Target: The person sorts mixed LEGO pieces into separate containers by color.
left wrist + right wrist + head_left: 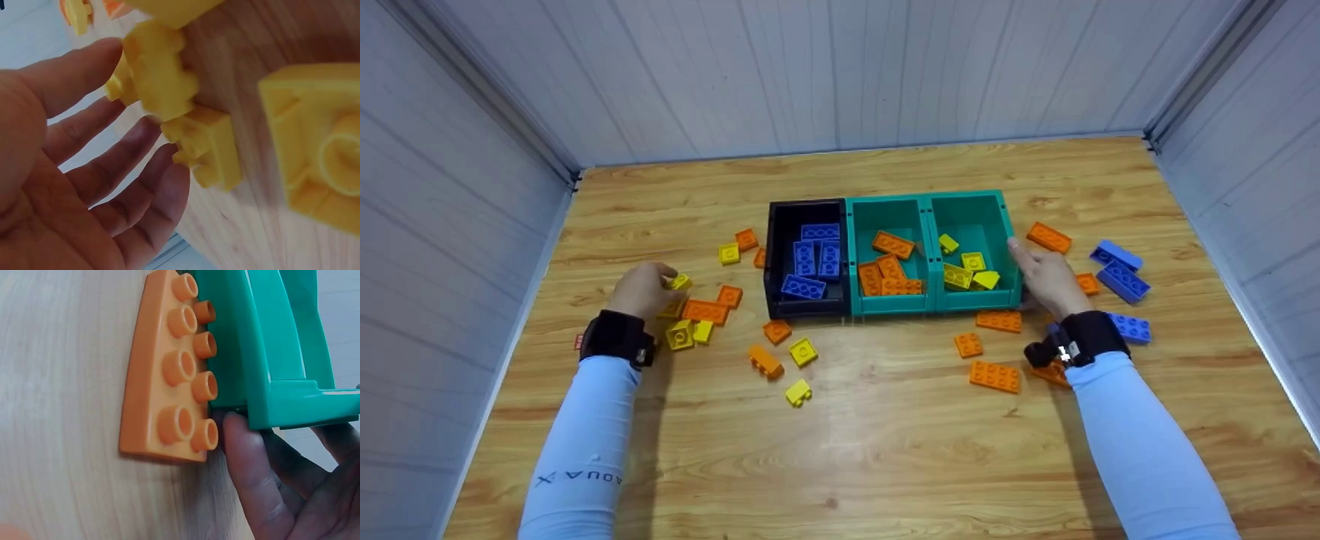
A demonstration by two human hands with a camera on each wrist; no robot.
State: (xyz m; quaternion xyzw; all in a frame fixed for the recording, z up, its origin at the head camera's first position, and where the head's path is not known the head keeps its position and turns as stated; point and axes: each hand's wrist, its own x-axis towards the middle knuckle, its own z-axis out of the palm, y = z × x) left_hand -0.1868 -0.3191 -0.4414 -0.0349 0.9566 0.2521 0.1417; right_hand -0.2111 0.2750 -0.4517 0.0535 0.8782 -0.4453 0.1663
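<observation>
meanwhile left hand pinches a yellow brick; right hand rests spread against teal bin.

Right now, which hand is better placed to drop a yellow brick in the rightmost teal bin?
Left, probably. The left hand already holds a yellow brick among the loose yellow ones. The right hand rests against the teal bin, holding no brick.
</observation>
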